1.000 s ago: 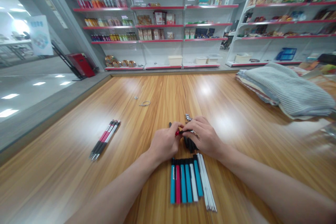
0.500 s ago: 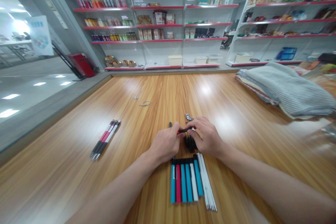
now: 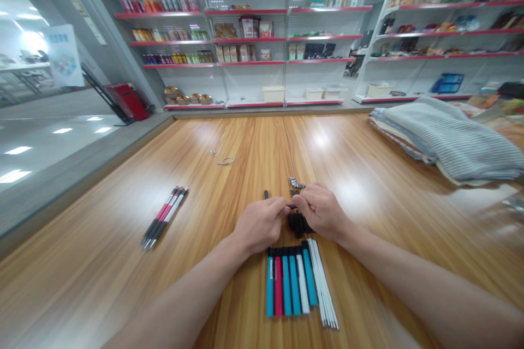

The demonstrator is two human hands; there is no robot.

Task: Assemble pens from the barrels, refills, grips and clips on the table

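My left hand and my right hand meet over the wooden table, both pinched on a small dark pen part between their fingertips. Just below the hands lies a heap of black pen pieces. Nearer to me, a row of blue, red and white pen barrels lies side by side, with several thin white refills to their right. A few small metal bits sit just beyond my right hand.
A bundle of finished red, black and white pens lies at the left. A rubber band and a tiny ring lie farther off. Folded grey cloths are stacked at the right. Store shelves stand behind the table.
My hands have drawn closer together; the red end of the pen part that showed between the fingers is now covered, and only a short dark piece shows.
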